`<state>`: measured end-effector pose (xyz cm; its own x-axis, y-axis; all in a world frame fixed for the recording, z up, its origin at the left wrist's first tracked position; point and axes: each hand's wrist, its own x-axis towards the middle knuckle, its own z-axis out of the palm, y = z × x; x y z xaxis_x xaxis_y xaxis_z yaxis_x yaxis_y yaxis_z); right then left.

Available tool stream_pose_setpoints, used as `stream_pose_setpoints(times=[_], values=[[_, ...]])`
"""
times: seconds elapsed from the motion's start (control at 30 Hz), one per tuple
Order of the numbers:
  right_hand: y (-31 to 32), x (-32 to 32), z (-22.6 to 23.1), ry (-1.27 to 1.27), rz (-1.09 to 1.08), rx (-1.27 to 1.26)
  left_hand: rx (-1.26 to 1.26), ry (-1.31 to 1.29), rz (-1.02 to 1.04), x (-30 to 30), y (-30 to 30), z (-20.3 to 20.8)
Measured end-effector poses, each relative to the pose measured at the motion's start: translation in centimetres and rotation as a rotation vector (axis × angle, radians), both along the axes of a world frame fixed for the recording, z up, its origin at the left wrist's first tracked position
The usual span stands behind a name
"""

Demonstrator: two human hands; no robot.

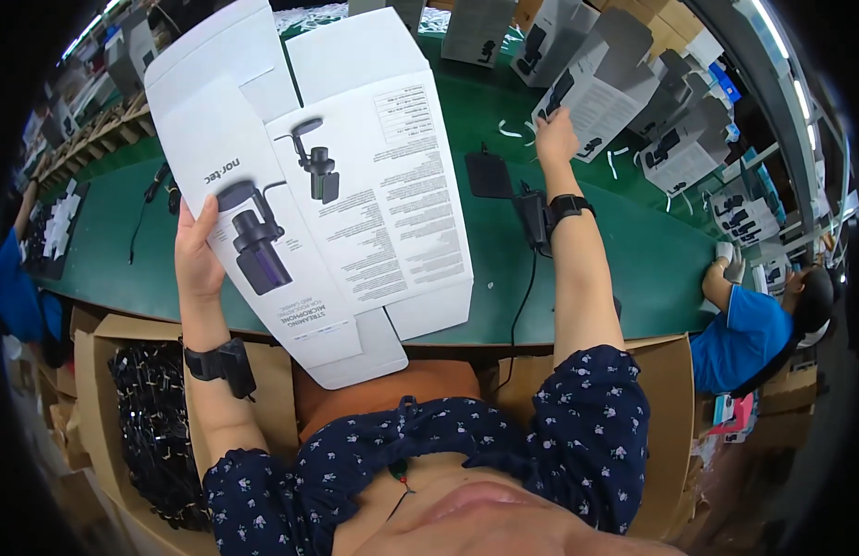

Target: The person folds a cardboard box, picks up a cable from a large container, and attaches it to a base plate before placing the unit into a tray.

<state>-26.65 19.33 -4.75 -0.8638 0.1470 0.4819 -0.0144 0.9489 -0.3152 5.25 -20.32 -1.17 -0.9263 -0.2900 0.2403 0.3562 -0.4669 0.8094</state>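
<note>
My left hand point(196, 252) grips the left edge of a large flattened white carton point(355, 176) printed with pictures of a black microphone, holding it up over the green table point(652, 250). My right hand point(555, 137) reaches far across the table and touches the lower corner of an upright grey-and-white product box point(596, 88). Both wrists wear black bands. A black device with a cable point(533, 221) lies on the table beside my right forearm.
Several more assembled boxes point(680, 148) stand along the table's far right side. An open cardboard box of black parts point(156, 426) sits at my lower left. A person in blue point(749, 334) works at the right; another sleeve in blue point(17, 287) shows at the left.
</note>
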Motion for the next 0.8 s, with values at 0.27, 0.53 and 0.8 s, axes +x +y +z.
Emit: stream_pose_setpoints(times=[0.27,0.53,0.8], values=[[-8.4,13.7,7.3,-0.31,1.008,-1.072,0.048,0.146,-0.056,-2.1,0.3,1.5],[-14.2,23.9,5.0,-1.656,1.665,-1.314,0.36,0.307,-0.522,-10.4,6.7,2.6],[-11.1,20.8,3.3,-0.917,1.246,-1.369,0.19,0.296,-0.342,-3.9,5.7,3.7]])
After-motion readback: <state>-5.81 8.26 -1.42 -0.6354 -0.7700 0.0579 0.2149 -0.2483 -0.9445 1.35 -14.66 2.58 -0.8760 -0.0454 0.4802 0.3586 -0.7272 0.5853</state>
